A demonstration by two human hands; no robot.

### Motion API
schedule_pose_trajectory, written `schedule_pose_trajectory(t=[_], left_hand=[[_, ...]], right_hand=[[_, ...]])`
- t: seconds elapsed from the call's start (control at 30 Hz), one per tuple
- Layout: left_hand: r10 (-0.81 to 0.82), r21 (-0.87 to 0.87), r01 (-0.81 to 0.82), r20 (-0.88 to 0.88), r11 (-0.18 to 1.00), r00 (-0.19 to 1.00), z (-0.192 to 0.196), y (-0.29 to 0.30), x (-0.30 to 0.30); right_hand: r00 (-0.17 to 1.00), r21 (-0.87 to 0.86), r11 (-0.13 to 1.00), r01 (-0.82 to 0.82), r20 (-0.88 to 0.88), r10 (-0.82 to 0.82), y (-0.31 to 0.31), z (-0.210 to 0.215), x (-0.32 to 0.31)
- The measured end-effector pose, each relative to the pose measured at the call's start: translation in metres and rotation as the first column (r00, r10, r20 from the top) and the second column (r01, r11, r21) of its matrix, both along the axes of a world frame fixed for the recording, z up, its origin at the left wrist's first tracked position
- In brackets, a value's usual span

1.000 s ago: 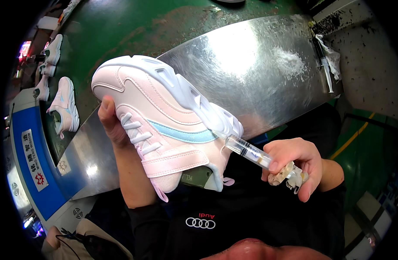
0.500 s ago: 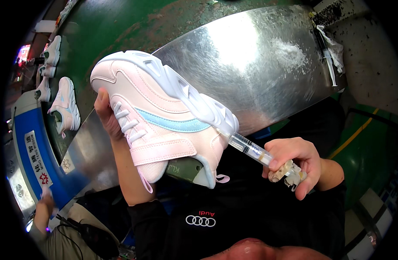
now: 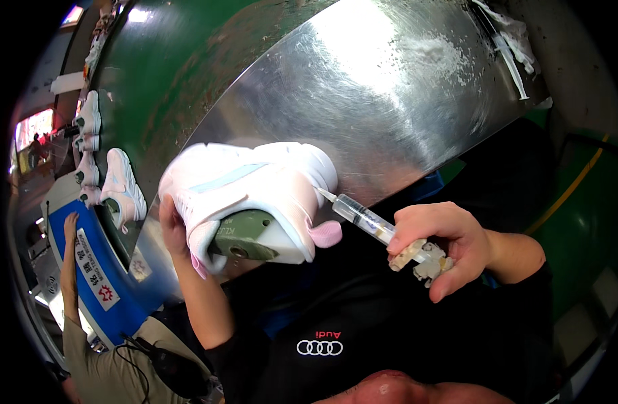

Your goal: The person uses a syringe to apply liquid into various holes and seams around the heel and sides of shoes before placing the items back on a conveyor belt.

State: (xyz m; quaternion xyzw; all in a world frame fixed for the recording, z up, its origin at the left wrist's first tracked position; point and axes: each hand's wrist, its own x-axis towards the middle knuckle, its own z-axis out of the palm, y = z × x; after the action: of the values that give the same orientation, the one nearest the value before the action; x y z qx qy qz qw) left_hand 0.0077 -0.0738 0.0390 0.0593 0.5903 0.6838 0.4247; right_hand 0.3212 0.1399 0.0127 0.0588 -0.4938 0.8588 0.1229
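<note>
Bare steel sheet [image 3: 389,101] beyond shoe [image 3: 255,185]

Left hand [image 3: 171,225] mostly hidden behind the shoe [image 3: 248,195].

Bright overhead glare on the steel sheet [image 3: 389,87]; fisheye edges bend into black.

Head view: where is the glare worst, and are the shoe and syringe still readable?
Head view: glare washes out the upper middle of the steel sheet; fisheye bends its edges and blackens the corners. The pink-and-white shoe in the left hand and the syringe in the right hand are sharp and evenly lit.
</note>
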Motion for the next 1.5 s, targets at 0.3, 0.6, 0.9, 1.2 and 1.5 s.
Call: schedule_pose_trajectory(t=[0.3,0.6,0.9,1.2,1.5], left_hand=[[0.041,-0.117,-0.051,-0.085,0.992,0.996,-0.019,-0.068,0.026],[-0.018,-0.043,0.026,0.183,0.999,0.983,-0.012,-0.097,0.101],[-0.083,0.076,0.059,0.359,0.995,0.93,-0.022,-0.07,0.154],[-0.232,0.281,0.071,0.597,0.957,0.768,-0.041,-0.061,0.161],[-0.364,0.417,0.092,0.638,0.904,0.678,-0.061,-0.062,0.161]], right_hand=[[0.988,0.197,0.969,0.149,0.019,-0.156,-0.017,-0.011,-0.014],[0.965,0.293,0.92,0.261,-0.054,-0.257,-0.034,-0.012,-0.019],[0.982,0.252,0.956,0.154,0.065,-0.175,-0.029,0.01,-0.017],[0.989,0.218,0.976,0.013,0.14,-0.044,-0.024,0.033,-0.017],[0.972,0.205,0.975,-0.079,0.234,0.03,-0.025,0.05,0.001]])
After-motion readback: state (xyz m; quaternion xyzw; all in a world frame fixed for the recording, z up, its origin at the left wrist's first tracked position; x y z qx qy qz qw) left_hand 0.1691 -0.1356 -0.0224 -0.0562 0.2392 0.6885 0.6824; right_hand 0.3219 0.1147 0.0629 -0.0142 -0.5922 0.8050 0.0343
